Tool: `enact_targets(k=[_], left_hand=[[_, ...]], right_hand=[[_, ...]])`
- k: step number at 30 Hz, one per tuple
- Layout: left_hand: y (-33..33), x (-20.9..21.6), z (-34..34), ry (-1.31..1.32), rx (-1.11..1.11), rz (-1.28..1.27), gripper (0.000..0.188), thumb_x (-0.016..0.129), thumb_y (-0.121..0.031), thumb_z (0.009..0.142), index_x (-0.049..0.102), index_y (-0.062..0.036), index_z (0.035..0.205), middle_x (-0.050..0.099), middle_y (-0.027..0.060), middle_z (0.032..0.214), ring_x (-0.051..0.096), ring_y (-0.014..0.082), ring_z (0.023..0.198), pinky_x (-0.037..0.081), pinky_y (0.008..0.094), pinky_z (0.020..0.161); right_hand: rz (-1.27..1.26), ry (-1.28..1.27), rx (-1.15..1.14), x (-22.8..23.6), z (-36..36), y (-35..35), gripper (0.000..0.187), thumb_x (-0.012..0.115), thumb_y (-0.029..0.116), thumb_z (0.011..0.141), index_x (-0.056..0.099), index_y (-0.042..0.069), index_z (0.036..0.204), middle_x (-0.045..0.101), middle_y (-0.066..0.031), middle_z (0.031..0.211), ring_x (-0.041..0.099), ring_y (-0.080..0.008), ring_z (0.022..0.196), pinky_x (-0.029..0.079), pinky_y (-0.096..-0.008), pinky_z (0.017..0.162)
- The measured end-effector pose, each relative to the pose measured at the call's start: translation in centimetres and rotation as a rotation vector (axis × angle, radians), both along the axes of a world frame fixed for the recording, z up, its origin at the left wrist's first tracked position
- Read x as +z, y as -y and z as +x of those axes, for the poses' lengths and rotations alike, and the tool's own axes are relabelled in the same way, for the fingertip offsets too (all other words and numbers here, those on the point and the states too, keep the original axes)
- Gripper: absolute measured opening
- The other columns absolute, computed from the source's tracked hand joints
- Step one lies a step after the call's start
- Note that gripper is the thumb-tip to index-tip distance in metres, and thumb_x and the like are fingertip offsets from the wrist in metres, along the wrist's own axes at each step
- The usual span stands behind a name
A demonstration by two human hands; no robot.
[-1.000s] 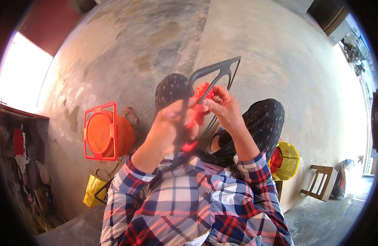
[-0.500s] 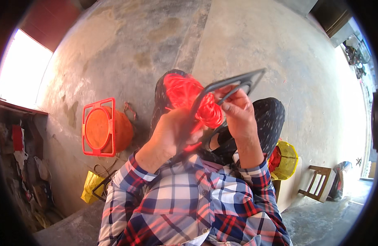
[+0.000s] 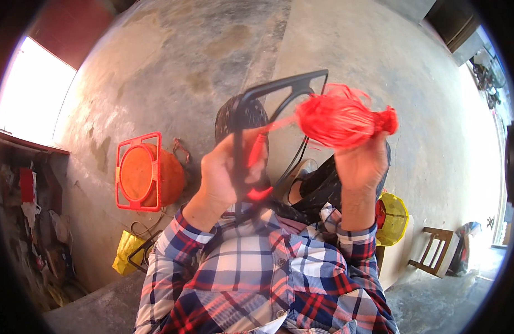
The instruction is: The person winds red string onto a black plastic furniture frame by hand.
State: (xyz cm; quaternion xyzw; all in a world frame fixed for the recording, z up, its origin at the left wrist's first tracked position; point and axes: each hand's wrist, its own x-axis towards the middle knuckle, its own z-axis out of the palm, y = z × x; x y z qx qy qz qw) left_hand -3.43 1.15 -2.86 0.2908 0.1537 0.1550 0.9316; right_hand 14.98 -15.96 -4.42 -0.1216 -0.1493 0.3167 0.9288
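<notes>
Over my lap, I'm gripping the black frame (image 3: 279,92) w/ my left hand (image 3: 226,178), fingers clamped round its bar. My right hand (image 3: 360,164) is now lifting the red twine bundle (image 3: 343,119) out to the frame's right, fist closed on it; half a sec ago it was sitting behind the frame, so the strand's getting pulled through.

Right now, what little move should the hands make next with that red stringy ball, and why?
Probably carry the red twine bundle in the right hand back toward the dark frame that the left hand grips: a strand runs between them, and the bundle is held off to the frame's right.
</notes>
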Motion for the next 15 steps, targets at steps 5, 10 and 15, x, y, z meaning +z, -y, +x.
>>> enact_targets(k=[5,10,15], left_hand=[[-2.4,-1.0,-1.4,0.067,0.068,-0.039,0.026,0.048,-0.028,0.094,0.062,-0.0096,0.105,0.059,0.0187,0.083,0.051,0.0205,0.057,0.035,0.0257,0.044],[-3.3,-1.6,-1.5,0.039,-0.148,-0.031,0.037,0.044,-0.032,0.098,0.06,-0.0005,0.107,0.06,0.0162,0.082,0.048,0.0152,0.054,0.034,0.0248,0.043],[-0.3,2.0,-0.2,-0.174,-0.041,0.21,0.042,0.053,-0.028,0.097,0.054,0.004,0.124,0.063,0.0151,0.1,0.053,0.014,0.057,0.04,0.0261,0.047]], right_hand=[[-0.572,0.297,-0.154,-1.9,0.4,2.9,0.044,0.065,0.014,0.088,0.05,0.001,0.127,0.057,-0.0102,0.126,0.058,-0.0218,0.112,0.045,-0.0374,0.099],[-1.142,0.816,-0.149,-4.6,-1.5,-0.2,0.037,0.074,0.019,0.082,0.059,-0.001,0.11,0.068,-0.0072,0.097,0.061,-0.0113,0.086,0.049,-0.0282,0.08],[-1.337,1.055,0.005,-1.9,-1.7,-3.9,0.046,0.078,0.029,0.077,0.061,0.0,0.108,0.068,-0.0086,0.088,0.064,-0.0157,0.077,0.049,-0.0296,0.07]])
